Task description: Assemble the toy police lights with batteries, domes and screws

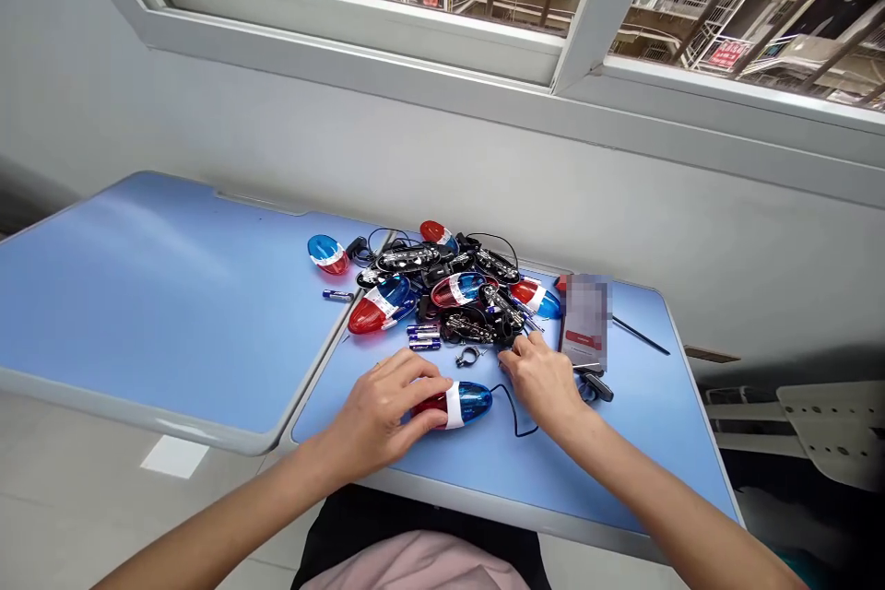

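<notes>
On the near part of the blue table lies a bike light with a red, white and blue lens [473, 403]. My left hand [387, 406] is wrapped around its red end, thumb in front and fingers behind. A thin black cable [513, 406] curves from the blue end toward my right hand [543, 378]. The fingertips of that hand are pinched together at the front edge of the pile; whatever they hold is hidden. Close to them lies a small black ring clamp [468, 356]. A black piece [595, 385] with a cable sits just beyond my right wrist.
Behind the hands is a pile of black housings [470, 325] and similar lenses [377, 306]. Several blue batteries [424, 344] lie at its front, one battery [337, 295] farther left. A partly blurred flat box or device [584, 332] and a black rod [641, 335] are at right.
</notes>
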The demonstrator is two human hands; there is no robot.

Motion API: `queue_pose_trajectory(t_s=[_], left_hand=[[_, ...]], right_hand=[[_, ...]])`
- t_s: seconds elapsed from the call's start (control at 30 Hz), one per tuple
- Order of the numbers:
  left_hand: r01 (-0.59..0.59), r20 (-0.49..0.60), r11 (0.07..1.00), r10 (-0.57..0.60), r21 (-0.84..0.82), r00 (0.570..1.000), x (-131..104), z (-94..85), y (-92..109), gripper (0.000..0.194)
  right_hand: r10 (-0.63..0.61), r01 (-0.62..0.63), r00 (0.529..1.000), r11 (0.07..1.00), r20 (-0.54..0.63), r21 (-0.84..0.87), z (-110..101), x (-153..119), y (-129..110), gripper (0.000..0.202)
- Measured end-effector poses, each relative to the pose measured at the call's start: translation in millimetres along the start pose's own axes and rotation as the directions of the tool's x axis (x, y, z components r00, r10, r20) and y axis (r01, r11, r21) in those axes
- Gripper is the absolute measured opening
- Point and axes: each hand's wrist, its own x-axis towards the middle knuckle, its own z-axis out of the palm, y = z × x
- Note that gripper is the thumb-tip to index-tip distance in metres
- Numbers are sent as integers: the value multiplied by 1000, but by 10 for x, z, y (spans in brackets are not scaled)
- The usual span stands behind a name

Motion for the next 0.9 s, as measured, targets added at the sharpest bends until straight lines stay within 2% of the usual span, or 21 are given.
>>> queue_pose_trajectory(t_s=[0.1,0.23,0.37,0.5,0.63,0.77,0.9], left_hand=[[17,84,998,-22,56,996,44,44,59,34],[66,225,988,-97,141,970,95,171,130,59],[119,299,978,-167,171,940,80,292,146,60],[166,317,970,-216,177,923,21,340,119,60],[180,331,969,-228,169,916,6,302,113,65],[224,353,959,-272,172,895,38,178,113,75],[294,346,937,-344,188,873,75,65,66,52]], right_hand=[[-4,4,1000,1000,-1,-15,40,-4,0,24],[-14,14,1000,1000,-14,-19,71,-23,-8,27],[-41,41,999,999,-29,-3,91,-41,-15,26],[-76,77,996,997,-46,27,115,-52,-17,27],[-85,88,994,995,-70,46,141,-58,-14,28],[-92,96,992,994,-84,44,147,-72,0,26],[-98,101,991,994,-91,36,135,-86,10,24]])
